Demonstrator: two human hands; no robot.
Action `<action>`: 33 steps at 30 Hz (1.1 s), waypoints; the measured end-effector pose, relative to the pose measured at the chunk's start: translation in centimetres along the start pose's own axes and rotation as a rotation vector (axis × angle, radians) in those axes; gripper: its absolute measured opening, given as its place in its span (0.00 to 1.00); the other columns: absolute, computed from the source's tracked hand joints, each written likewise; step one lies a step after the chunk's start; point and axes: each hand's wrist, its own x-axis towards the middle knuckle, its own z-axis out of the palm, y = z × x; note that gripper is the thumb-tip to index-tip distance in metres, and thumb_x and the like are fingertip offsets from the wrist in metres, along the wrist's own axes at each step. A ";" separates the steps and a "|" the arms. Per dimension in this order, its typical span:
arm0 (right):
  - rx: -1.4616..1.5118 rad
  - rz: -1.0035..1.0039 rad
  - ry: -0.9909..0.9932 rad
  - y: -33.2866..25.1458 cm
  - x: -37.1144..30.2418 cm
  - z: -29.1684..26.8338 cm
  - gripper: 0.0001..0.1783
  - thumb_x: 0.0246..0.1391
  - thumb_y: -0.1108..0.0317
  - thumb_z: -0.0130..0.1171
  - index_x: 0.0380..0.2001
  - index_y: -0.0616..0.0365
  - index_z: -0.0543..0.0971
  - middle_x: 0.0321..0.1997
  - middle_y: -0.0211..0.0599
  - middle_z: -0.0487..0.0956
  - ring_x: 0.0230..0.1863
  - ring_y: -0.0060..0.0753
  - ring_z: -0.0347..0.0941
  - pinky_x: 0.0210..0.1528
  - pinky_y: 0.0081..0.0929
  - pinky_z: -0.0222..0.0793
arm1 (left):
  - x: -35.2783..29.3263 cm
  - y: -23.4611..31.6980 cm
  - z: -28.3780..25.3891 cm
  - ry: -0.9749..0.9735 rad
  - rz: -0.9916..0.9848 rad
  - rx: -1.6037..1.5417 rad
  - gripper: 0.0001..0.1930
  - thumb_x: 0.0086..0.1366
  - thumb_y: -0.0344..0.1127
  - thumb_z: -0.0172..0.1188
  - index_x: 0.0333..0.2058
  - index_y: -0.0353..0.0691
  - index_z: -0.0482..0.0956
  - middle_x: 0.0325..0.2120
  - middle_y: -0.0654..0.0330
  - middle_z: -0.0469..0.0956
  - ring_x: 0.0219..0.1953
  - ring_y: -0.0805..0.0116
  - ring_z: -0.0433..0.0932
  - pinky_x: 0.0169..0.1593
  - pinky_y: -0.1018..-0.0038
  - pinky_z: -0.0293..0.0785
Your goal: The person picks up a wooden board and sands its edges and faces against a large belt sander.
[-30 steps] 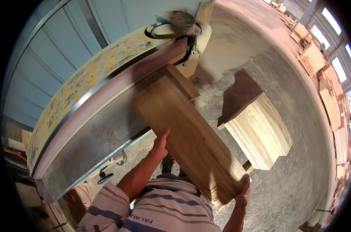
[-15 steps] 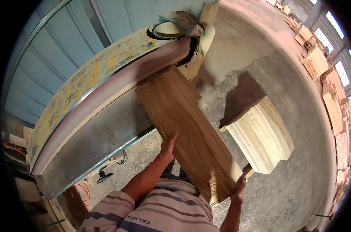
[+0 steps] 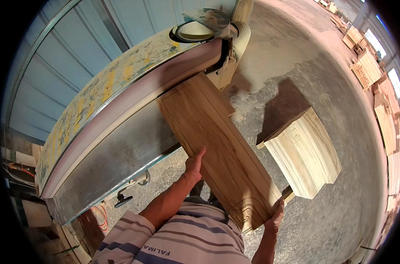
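A long brown wooden panel (image 3: 217, 145) with grooved lines and a carved scroll at its near end lies slantwise before me. Its far end rests over the metal table (image 3: 116, 149) of a belt sander, against or very close to the pinkish sanding belt (image 3: 134, 103); exact contact is hard to tell. My left hand (image 3: 194, 166) grips the panel's left edge, thumb on top and the other fingers hidden beneath. At the near right corner my right hand (image 3: 275, 215) is closed around the edge, its fingers partly hidden.
Right of the panel stands a stack of pale carved wooden pieces (image 3: 303, 154) on a support. The sander's yellow-spotted cover (image 3: 99, 88) runs along the left, before a blue-grey metal wall (image 3: 46, 79). A black handwheel (image 3: 123, 200) hangs below the table. Wood piles (image 3: 367, 68) line the far right.
The whole view has shifted slightly, so things appear a little further right. Both hands keep the same grip, and the panel stays at nearly the same place against the sander.
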 end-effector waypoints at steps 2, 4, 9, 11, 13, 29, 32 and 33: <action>0.002 -0.018 -0.038 -0.1 0.0 0.4 0.33 0.53 0.44 0.45 0.55 0.57 0.62 0.55 0.39 0.66 0.55 0.39 0.62 0.58 0.37 0.57 | 1.2 -0.1 -0.8 -0.006 -0.007 -0.004 0.35 0.49 0.47 0.66 0.52 0.37 0.62 0.48 0.55 0.68 0.49 0.58 0.68 0.52 0.60 0.67; 0.009 -0.074 -0.074 0.2 0.2 0.5 0.33 0.53 0.43 0.45 0.55 0.57 0.63 0.54 0.39 0.66 0.55 0.40 0.63 0.58 0.38 0.57 | 1.6 0.0 -0.9 -0.014 0.007 -0.003 0.35 0.49 0.47 0.66 0.52 0.37 0.62 0.48 0.55 0.68 0.49 0.58 0.68 0.52 0.60 0.67; 0.059 0.069 0.000 0.8 1.3 0.5 0.32 0.53 0.45 0.46 0.54 0.55 0.64 0.53 0.35 0.67 0.55 0.35 0.61 0.58 0.34 0.57 | 2.6 0.5 -1.5 -0.057 0.042 -0.045 0.35 0.49 0.47 0.66 0.52 0.37 0.62 0.47 0.56 0.68 0.49 0.59 0.68 0.52 0.60 0.67; 0.047 0.034 -0.010 2.2 2.1 -0.7 0.31 0.53 0.45 0.46 0.53 0.54 0.65 0.52 0.34 0.67 0.54 0.33 0.61 0.57 0.33 0.57 | 3.3 0.6 -1.7 -0.014 0.038 -0.030 0.36 0.47 0.48 0.68 0.51 0.34 0.63 0.47 0.54 0.69 0.48 0.59 0.69 0.49 0.62 0.69; -0.004 -0.047 -0.044 2.5 2.0 -0.6 0.31 0.53 0.44 0.46 0.52 0.54 0.66 0.51 0.35 0.68 0.53 0.34 0.63 0.56 0.33 0.58 | 3.6 0.5 -1.8 0.006 0.048 -0.025 0.37 0.46 0.49 0.68 0.50 0.33 0.64 0.46 0.54 0.69 0.48 0.59 0.70 0.48 0.63 0.69; -0.061 -0.021 0.038 0.6 0.7 2.0 0.32 0.52 0.44 0.46 0.53 0.56 0.65 0.53 0.39 0.67 0.53 0.40 0.64 0.55 0.37 0.59 | 3.4 0.9 -1.6 0.016 0.021 -0.039 0.34 0.51 0.44 0.66 0.52 0.36 0.62 0.48 0.54 0.68 0.50 0.57 0.68 0.52 0.60 0.67; -0.018 -0.003 0.055 0.6 0.9 1.8 0.31 0.52 0.44 0.47 0.52 0.55 0.66 0.51 0.38 0.68 0.52 0.40 0.64 0.55 0.38 0.60 | 2.8 1.2 -1.0 0.021 0.026 -0.043 0.34 0.51 0.44 0.66 0.52 0.35 0.62 0.48 0.53 0.68 0.50 0.56 0.68 0.52 0.59 0.67; -0.016 -0.020 0.071 0.7 0.8 1.9 0.30 0.52 0.44 0.47 0.51 0.55 0.66 0.51 0.38 0.68 0.52 0.39 0.64 0.54 0.38 0.60 | 2.6 1.3 -0.9 0.020 0.030 -0.044 0.34 0.51 0.44 0.66 0.52 0.35 0.62 0.48 0.53 0.68 0.50 0.56 0.68 0.52 0.59 0.67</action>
